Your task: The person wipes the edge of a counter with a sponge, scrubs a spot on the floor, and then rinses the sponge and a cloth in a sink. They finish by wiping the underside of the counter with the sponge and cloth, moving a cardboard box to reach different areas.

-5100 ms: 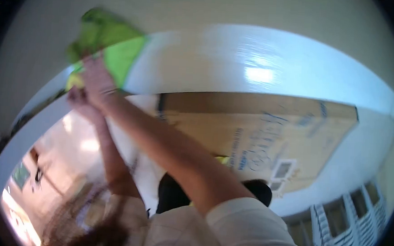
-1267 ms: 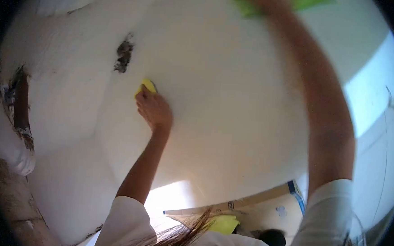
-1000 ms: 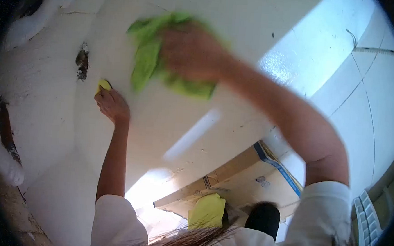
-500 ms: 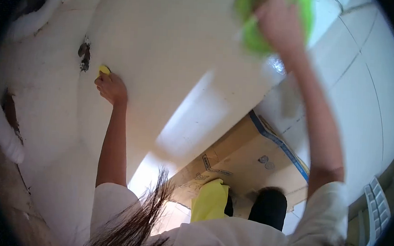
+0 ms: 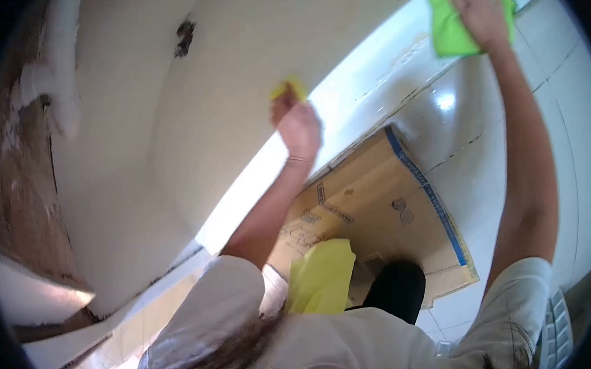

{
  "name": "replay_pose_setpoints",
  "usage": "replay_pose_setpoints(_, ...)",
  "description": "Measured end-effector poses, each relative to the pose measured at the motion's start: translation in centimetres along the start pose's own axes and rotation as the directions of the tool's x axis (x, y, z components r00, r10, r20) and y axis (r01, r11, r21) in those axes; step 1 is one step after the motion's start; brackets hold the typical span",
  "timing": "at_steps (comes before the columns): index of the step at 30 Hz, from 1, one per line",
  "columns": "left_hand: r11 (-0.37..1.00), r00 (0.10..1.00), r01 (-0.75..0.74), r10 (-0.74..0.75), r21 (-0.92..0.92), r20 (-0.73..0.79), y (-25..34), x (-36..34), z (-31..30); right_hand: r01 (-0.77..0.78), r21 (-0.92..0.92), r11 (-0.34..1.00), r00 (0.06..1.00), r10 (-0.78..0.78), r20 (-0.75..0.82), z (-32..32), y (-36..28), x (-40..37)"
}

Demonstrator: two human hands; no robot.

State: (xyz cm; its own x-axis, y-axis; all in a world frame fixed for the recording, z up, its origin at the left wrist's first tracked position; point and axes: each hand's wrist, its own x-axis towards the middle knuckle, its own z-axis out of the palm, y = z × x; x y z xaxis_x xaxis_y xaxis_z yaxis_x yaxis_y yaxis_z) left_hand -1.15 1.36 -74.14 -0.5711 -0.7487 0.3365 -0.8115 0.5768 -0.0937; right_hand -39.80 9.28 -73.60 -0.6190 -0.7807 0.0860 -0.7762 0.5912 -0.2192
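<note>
My left hand (image 5: 300,125) is closed round a small yellow item (image 5: 289,88), slightly blurred, over the off-white surface (image 5: 227,92) near its bright edge. At the top right, my right hand (image 5: 480,18) presses a bright green cloth (image 5: 451,35) flat against the white ledge and tiles, its fingers spread over the cloth. A yellow cloth (image 5: 322,274) hangs at my waist, in front of the cardboard.
Flattened cardboard (image 5: 369,189) with blue tape lies on the floor below me. White tiles (image 5: 564,113) are at the right. A white pipe (image 5: 60,55) and rough brown patches line the left. A dark hole (image 5: 184,39) marks the off-white surface.
The view has shifted. My left hand has moved right with the yellow item, away from the dark hole. My right hand and the green cloth have moved right, onto the ledge.
</note>
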Motion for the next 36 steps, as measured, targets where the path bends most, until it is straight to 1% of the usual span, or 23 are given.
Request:
replay_pose_setpoints(1,0.955,0.988,0.106,-0.069,-0.277,0.140,2.8,0.0,-3.2,-0.054,-0.043,0.998,0.998,0.055,0.037,-2.8,-0.6,0.0)
replay_pose_setpoints(4,0.909,0.961,0.240,-0.173,-0.342,0.214,4.3,-1.0,-3.7,-0.008,-0.030,1.000,0.993,0.012,0.116,-2.8,0.8,1.0)
replay_pose_setpoints(7,0.862,0.959,0.248,-0.154,-0.442,0.239,4.0,-1.0,-3.2,0.070,-0.028,0.997,0.985,-0.065,0.160,-2.8,2.7,-0.2)
replay_pose_setpoints(8,0.892,0.978,0.196,-0.147,-0.408,0.148,4.2,-1.2,-3.1,0.209,0.003,0.978,0.961,-0.206,0.184,-3.1,3.1,-1.2)
replay_pose_setpoints(9,0.888,0.980,0.183,-0.131,-0.422,0.149,4.3,-1.2,-2.9,0.340,0.032,0.940,0.919,-0.339,0.203,-3.5,3.7,-1.8)
replay_pose_setpoints(10,0.878,0.978,0.196,-0.146,-0.438,0.147,4.2,-1.2,-2.8,0.321,0.020,0.947,0.925,-0.318,0.208,-3.5,4.6,-2.0)
replay_pose_setpoints(12,0.853,0.975,0.217,-0.169,-0.474,0.142,4.5,-1.2,-3.0,0.533,0.153,0.832,0.745,-0.547,0.382,-4.3,5.8,-2.2)
replay_pose_setpoints(13,0.851,0.977,0.209,-0.160,-0.482,0.141,4.7,-1.2,-3.1,0.526,0.146,0.838,0.751,-0.538,0.383,-5.1,5.8,-2.0)
replay_pose_setpoints(15,0.854,0.973,0.224,-0.167,-0.470,0.160,4.7,-1.4,-3.2,0.674,-0.141,0.725,0.674,-0.526,0.519,-6.5,5.4,-1.4)
replay_pose_setpoints(17,0.854,0.980,0.198,-0.159,-0.481,0.121,4.4,-1.5,-2.6,0.681,-0.206,0.703,0.696,-0.533,0.481,-6.4,4.7,-1.0)
replay_pose_setpoints(19,0.833,0.985,0.174,-0.139,-0.525,0.106,4.1,-1.5,-2.6,0.554,-0.375,0.743,0.831,-0.464,0.307,-4.8,3.5,-0.8)
replay_pose_setpoints(20,0.814,0.987,0.159,-0.131,-0.558,0.090,3.9,-1.5,-2.4,0.499,-0.381,0.778,0.860,-0.392,0.327,-4.3,2.5,-0.6)
replay_pose_setpoints(24,0.774,0.984,0.176,-0.134,-0.608,0.114,3.4,-1.6,-3.1,0.497,-0.343,0.797,0.838,-0.337,0.430,-3.2,0.3,-1.1)
replay_pose_setpoints(26,0.733,0.983,0.180,-0.158,-0.656,0.094,3.1,-1.5,-2.9,0.508,-0.316,0.801,0.855,-0.424,0.299,-2.1,-1.2,-2.5)
replay_pose_setpoints(27,0.706,0.981,0.180,-0.175,-0.685,0.078,3.0,-1.6,-2.7,0.533,-0.298,0.792,0.839,-0.448,0.309,-2.5,-3.4,-3.6)
replay_pose_setpoints(29,0.662,0.985,0.113,-0.171,-0.741,-0.003,2.5,-2.0,-1.8,0.605,-0.409,0.683,0.782,-0.411,0.469,-3.7,-8.6,-7.3)
replay_pose_setpoints(30,0.670,0.992,0.074,-0.125,-0.739,-0.014,1.8,-2.3,-1.0,0.606,-0.358,0.711,0.785,-0.462,0.412,-2.9,-10.6,-9.2)
replay_pose_setpoints(31,0.712,0.999,-0.016,-0.024,-0.702,-0.047,1.1,-2.4,-0.7,0.608,-0.296,0.737,0.787,-0.510,0.347,-1.9,-12.6,-10.9)
replay_pose_setpoints(32,0.847,0.999,-0.029,0.047,-0.531,0.021,1.1,-3.2,-1.3,0.619,-0.242,0.747,0.776,-0.533,0.338,-1.5,-14.2,-12.3)
replay_pose_setpoints(33,0.921,0.976,0.077,0.010,-0.382,0.220,0.8,-4.8,-1.9,0.632,-0.192,0.751,0.763,-0.557,0.329,-1.0,-15.7,-13.6)
replay_pose_setpoints(34,0.889,0.996,-0.020,-0.020,-0.458,-0.084,0.3,-5.8,-2.7,0.641,-0.323,0.697,0.767,-0.563,0.306,0.4,-17.2,-14.9)
replay_pose_setpoints(35,0.860,0.994,0.062,-0.098,-0.506,-0.046,-0.4,-6.1,-3.5,0.628,-0.454,0.632,0.774,-0.572,0.274,1.9,-18.7,-16.0)
replay_pose_setpoints(36,0.833,0.991,0.121,-0.132,-0.539,0.020,-1.7,-7.2,-4.6,0.655,-0.420,0.629,0.751,-0.606,0.264,3.4,-20.2,-16.8)
